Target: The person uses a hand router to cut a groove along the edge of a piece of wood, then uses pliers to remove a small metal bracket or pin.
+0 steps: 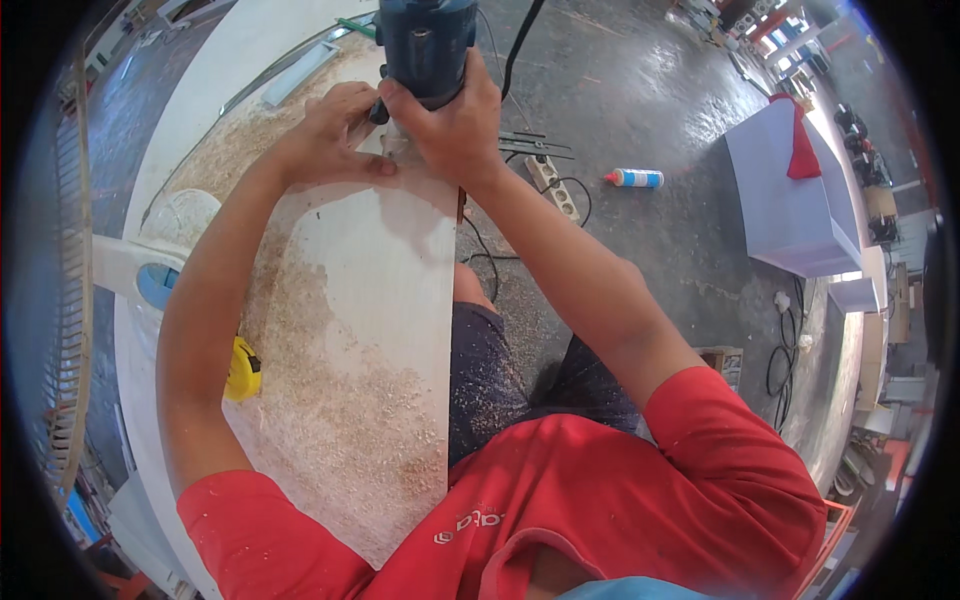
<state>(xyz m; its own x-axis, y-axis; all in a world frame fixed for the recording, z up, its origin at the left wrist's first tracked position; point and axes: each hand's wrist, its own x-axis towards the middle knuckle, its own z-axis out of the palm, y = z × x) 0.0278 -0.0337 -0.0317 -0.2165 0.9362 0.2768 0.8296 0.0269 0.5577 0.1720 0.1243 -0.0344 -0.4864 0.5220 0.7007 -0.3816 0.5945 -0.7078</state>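
A dark blue-grey router (428, 50) stands upright at the far end of a pale wooden board (375, 260), its top cut off by the view's upper edge. My right hand (455, 125) is wrapped around the lower part of its body, thumb across the front. At the router's left side is my left hand (335, 135), curved around the base next to a black knob (378, 110). Its thumb points right along the board toward the base; some fingertips are hidden. Wood shavings (390, 440) cover much of the board's near and left parts.
A yellow tape measure (243, 370) lies left of the board, by my left forearm. On the floor to the right are a power strip (552, 188) with cables and a white-blue bottle (636, 178). A white box-shaped cabinet (785, 190) with a red cloth (803, 150) stands farther right.
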